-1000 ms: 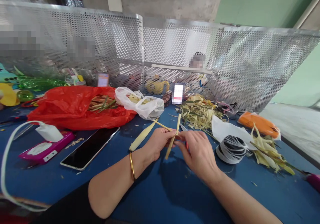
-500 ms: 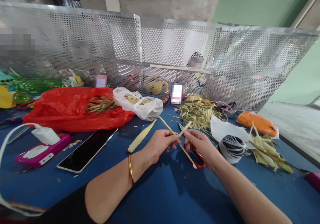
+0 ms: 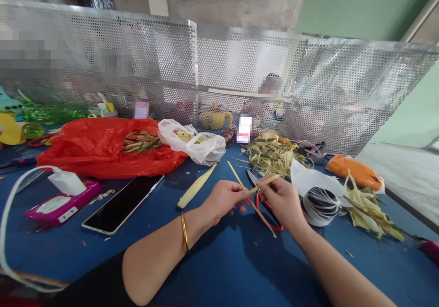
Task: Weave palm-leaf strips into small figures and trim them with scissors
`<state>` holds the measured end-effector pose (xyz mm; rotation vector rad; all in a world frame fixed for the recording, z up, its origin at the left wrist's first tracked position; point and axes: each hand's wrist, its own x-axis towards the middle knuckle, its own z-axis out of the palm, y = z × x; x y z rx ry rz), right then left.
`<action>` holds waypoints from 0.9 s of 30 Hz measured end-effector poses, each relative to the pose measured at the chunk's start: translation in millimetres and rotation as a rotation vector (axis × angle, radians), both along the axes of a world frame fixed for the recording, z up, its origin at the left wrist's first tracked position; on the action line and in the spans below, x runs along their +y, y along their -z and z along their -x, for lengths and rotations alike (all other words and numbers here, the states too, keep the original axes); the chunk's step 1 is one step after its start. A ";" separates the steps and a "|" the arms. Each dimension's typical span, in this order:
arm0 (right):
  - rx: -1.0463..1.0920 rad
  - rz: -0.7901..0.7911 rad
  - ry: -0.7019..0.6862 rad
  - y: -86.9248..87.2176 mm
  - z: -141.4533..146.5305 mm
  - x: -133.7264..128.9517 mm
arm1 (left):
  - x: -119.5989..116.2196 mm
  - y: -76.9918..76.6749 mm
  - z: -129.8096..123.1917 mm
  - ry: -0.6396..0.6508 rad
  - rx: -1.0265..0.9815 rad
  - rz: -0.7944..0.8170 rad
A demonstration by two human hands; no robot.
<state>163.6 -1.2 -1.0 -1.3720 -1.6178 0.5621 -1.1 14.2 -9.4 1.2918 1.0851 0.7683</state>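
Note:
My left hand is closed in a pinch on a thin, straw-coloured stick, which slants from upper left to lower right. A pale yellow strip, like dried corn husk, crosses the stick at my left fingertips. Its other part lies between the thumb and fingers of my right hand, also closed. Red-handled scissors lie on the blue table just beneath, partly covered by my right hand. To the left of my left hand rests a long, pale husk bundle, tapering at its far end.
A phone, a purple power strip and a red plastic bag are at left. A white bag, dried husks and a wire spool lie farther off. A perforated metal screen closes the back, people behind it.
My right hand has moved slightly right, and the strip has swung from a steep slant to a flatter one. More of the scissors shows. My left hand keeps its pinch.

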 end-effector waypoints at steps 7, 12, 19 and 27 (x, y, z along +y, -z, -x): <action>-0.365 -0.369 0.223 -17.1 -10.7 1.7 | -8.4 -2.3 -4.1 0.164 0.172 -0.133; -0.239 -0.014 -0.170 -12.4 -1.6 0.8 | -15.5 -0.7 -6.9 0.335 0.355 -0.303; -0.137 -0.142 -0.043 -15.7 4.5 -11.1 | -7.0 -0.7 -2.2 -0.031 0.405 -0.311; -0.471 -0.344 -0.025 -8.3 10.0 -19.2 | 1.5 6.3 -1.8 -0.162 0.156 -0.135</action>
